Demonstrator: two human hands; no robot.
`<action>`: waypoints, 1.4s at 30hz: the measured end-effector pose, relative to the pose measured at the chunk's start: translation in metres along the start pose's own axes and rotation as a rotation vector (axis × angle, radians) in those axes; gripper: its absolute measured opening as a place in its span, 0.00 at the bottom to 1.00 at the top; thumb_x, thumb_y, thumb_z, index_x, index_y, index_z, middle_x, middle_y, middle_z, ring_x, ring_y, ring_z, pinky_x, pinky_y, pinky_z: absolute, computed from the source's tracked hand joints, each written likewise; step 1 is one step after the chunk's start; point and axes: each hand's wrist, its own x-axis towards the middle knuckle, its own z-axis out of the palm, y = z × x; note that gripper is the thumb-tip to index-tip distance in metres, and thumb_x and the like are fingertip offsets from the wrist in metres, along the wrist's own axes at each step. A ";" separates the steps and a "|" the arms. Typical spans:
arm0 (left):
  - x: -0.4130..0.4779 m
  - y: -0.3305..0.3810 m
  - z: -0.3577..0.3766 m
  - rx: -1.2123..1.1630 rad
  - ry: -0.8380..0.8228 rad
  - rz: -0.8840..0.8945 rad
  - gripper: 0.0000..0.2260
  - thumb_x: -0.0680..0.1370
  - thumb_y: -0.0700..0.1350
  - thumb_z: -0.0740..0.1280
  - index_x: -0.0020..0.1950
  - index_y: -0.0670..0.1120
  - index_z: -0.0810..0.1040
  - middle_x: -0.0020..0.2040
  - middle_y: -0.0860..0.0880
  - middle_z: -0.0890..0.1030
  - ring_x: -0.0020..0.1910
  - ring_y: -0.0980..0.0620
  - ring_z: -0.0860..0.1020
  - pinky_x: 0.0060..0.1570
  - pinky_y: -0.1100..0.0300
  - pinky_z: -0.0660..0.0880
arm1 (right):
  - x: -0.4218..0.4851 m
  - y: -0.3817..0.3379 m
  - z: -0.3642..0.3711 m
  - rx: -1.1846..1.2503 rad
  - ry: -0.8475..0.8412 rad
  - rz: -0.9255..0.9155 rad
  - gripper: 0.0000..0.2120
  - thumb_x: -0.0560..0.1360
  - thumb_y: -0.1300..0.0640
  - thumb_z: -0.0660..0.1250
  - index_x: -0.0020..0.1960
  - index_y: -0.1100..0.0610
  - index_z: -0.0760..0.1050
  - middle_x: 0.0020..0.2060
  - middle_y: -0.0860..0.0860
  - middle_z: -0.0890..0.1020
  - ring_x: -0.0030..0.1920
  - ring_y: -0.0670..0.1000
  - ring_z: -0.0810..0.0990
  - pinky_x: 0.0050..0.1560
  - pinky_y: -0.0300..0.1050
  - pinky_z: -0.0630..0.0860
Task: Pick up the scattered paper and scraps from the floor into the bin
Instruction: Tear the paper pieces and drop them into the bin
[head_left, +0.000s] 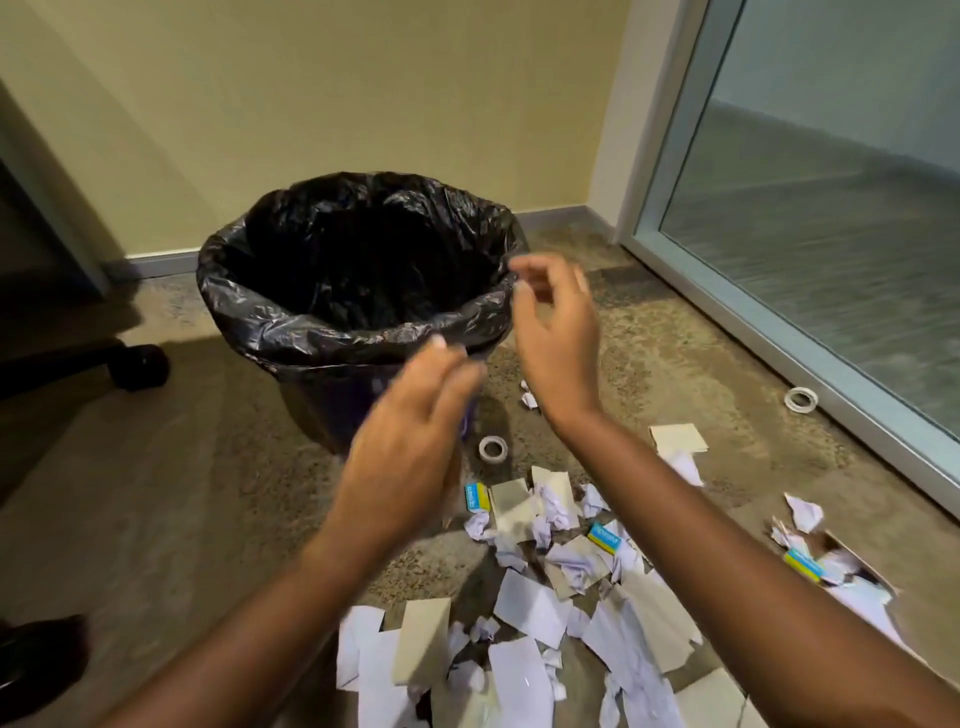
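Note:
A bin lined with a black plastic bag stands on the carpet near the wall. Both my hands hover in front of its near rim, blurred by motion. My left hand has straight fingers and holds nothing. My right hand is by the bin's right rim with loosely curled, empty fingers. Scattered paper covers the floor below my arms: white sheets, crumpled balls, pieces of grey card and small blue-and-yellow boxes.
Two tape rolls lie on the carpet, one beside the bin, the other by the glass partition on the right. A chair castor sits to the bin's left. A dark shoe shows at bottom left.

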 end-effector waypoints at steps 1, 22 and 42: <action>-0.019 0.001 0.010 0.027 -0.142 0.054 0.20 0.70 0.40 0.65 0.62 0.42 0.71 0.60 0.39 0.78 0.62 0.42 0.76 0.59 0.54 0.74 | -0.015 0.018 -0.007 -0.063 -0.005 0.029 0.09 0.76 0.65 0.59 0.52 0.59 0.76 0.49 0.51 0.74 0.48 0.47 0.75 0.48 0.35 0.71; -0.141 0.024 0.070 -0.060 -1.237 -0.602 0.30 0.77 0.45 0.66 0.75 0.50 0.55 0.76 0.42 0.51 0.74 0.40 0.55 0.65 0.49 0.69 | -0.206 0.113 -0.041 -0.845 -1.297 0.213 0.32 0.66 0.54 0.69 0.67 0.50 0.60 0.67 0.54 0.61 0.65 0.57 0.61 0.46 0.47 0.68; -0.002 0.027 0.005 -0.321 -0.436 -0.374 0.09 0.77 0.35 0.63 0.55 0.43 0.71 0.55 0.49 0.66 0.55 0.50 0.68 0.53 0.59 0.73 | -0.036 0.026 -0.060 -0.112 -0.250 0.421 0.14 0.73 0.67 0.65 0.35 0.51 0.69 0.44 0.46 0.77 0.50 0.51 0.74 0.42 0.44 0.75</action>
